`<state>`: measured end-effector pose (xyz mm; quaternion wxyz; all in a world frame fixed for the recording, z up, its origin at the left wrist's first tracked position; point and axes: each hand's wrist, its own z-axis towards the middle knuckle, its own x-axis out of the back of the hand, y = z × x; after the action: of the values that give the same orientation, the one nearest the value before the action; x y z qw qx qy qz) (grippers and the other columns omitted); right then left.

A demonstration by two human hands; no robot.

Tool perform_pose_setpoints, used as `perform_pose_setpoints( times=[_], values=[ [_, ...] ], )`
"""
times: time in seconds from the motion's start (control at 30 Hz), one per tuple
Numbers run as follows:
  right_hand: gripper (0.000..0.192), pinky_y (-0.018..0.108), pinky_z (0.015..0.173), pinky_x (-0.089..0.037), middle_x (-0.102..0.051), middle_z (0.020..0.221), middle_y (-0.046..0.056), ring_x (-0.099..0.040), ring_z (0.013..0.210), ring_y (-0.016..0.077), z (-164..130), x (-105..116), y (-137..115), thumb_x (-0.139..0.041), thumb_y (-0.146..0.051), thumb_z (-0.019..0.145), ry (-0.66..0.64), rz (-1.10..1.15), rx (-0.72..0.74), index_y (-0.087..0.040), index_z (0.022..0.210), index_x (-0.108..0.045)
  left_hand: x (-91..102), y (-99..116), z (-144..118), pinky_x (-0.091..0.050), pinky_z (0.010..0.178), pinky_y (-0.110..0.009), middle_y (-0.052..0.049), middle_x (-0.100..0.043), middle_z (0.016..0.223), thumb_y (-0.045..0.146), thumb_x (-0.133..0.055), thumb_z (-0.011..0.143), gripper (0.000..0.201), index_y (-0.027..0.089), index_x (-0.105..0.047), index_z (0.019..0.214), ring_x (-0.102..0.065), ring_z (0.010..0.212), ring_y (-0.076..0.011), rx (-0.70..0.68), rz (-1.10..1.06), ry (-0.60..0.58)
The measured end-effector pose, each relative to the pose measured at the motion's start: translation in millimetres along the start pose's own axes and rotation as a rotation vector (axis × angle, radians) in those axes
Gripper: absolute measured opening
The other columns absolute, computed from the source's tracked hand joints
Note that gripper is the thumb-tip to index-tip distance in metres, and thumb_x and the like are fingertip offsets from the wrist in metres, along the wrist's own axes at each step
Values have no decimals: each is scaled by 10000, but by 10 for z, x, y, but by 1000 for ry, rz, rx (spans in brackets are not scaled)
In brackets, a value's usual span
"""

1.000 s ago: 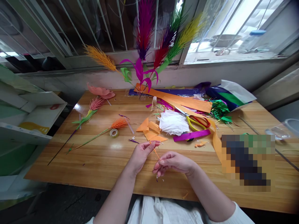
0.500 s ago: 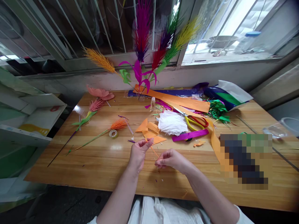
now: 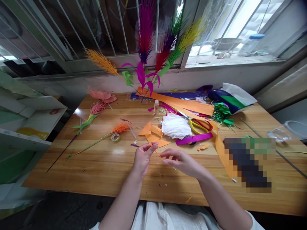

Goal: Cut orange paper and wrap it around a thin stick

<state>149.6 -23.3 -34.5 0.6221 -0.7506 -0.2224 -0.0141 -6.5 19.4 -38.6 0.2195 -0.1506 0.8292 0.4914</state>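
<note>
Strip: I see a thin orange strip (image 3: pixel 157 154) held just above the table (image 3: pixel 100 166), near its front edge, running on a slant between my two hands.
Left hand: my left hand (image 3: pixel 142 157) pinches the strip's upper end between thumb and fingertips, the other fingers curled in.
Right hand: my right hand (image 3: pixel 182 162) is at the strip's lower end, fingers loosely spread and reaching left; the fingertips meet the strip, but I cannot tell whether they grip it.
Scraps: folded orange paper (image 3: pixel 153 134) lies just beyond my left hand, touching a white fluffy piece (image 3: pixel 175 126).
Ribbon: a purple ribbon (image 3: pixel 194 139) lies right of the orange paper, with scissors (image 3: pixel 200 125) behind it.
Band: a long orange band (image 3: pixel 189 107) crosses the far side and bends down toward the right.
Tape: a small tape roll (image 3: pixel 115 137) sits left of my hands, beside an orange-headed stem (image 3: pixel 103 137).
Pink stem: a pink-headed stem (image 3: pixel 92 113) lies farther left.
Plumes: coloured plumes (image 3: pixel 153 48) stand upright at the table's back edge, before the window bars.
Bag: a bag (image 3: pixel 231 99) with green shreds (image 3: pixel 222 113) lies at far right.
</note>
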Motion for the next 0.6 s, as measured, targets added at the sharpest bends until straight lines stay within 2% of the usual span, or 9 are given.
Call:
perform_pose_setpoints(
  times=[0.07, 0.13, 0.23, 0.33, 0.4, 0.47, 0.53, 0.6],
  values=[
    [285, 218, 482, -312, -547, 652, 15, -426, 548, 99, 46, -91, 12, -550, -427, 720, -2, 21, -47, -150, 698, -612, 2, 0, -2, -353, 893, -289, -31, -670, 765, 228, -739, 515, 164, 135, -655, 621, -586, 816, -136, -9, 1, -5],
    [279, 214, 468, -291, -502, 566, -12, -383, 506, 83, 80, -174, 49, -584, -412, 688, 54, 31, -104, -143, 614, -561, 16, 3, -2, -355, 891, -283, -24, -666, 762, 220, -738, 515, 154, 135, -656, 613, -582, 819, -132, -25, 7, 0],
    [280, 218, 493, -324, -507, 558, -21, -414, 518, 88, 89, -223, 100, -633, -395, 633, 74, 90, -171, -144, 590, -518, 46, 1, 1, -350, 895, -282, -23, -663, 755, 215, -737, 518, 146, 130, -654, 603, -579, 828, -133, -33, 9, 7],
    [320, 236, 551, -378, -562, 635, -2, -487, 577, 115, 56, -159, 91, -715, -377, 530, -14, 157, -215, -138, 658, -546, 62, -19, 6, -348, 893, -297, -28, -665, 744, 218, -740, 512, 156, 131, -656, 610, -584, 802, -132, -17, -8, 9],
    [386, 246, 605, -400, -597, 783, 29, -525, 672, 141, 35, -84, 51, -737, -361, 505, -81, 197, -183, -138, 780, -583, 58, -41, 5, -350, 886, -307, -36, -666, 738, 223, -744, 504, 167, 131, -660, 615, -585, 787, -137, -3, -9, 8],
    [387, 247, 641, -401, -591, 900, 46, -529, 753, 152, 34, -23, 4, -697, -372, 575, -118, 229, -115, -154, 880, -600, 44, -67, -1, -350, 883, -312, -44, -664, 738, 229, -746, 501, 172, 126, -662, 610, -581, 797, -147, 6, 4, -3],
    [319, 240, 633, -387, -592, 869, 37, -515, 737, 138, 60, -2, -31, -634, -386, 652, -140, 252, -69, -160, 877, -618, 26, -91, -8, -349, 881, -315, -49, -658, 736, 231, -745, 503, 170, 121, -665, 606, -575, 820, -159, 16, 22, -24],
    [271, 226, 567, -352, -573, 705, 9, -473, 620, 105, 107, -27, -38, -619, -394, 663, -137, 266, -80, -141, 761, -626, 10, -110, -10, -351, 877, -314, -52, -650, 734, 231, -743, 506, 168, 118, -667, 604, -568, 844, -168, 17, 38, -50]
  ],
)
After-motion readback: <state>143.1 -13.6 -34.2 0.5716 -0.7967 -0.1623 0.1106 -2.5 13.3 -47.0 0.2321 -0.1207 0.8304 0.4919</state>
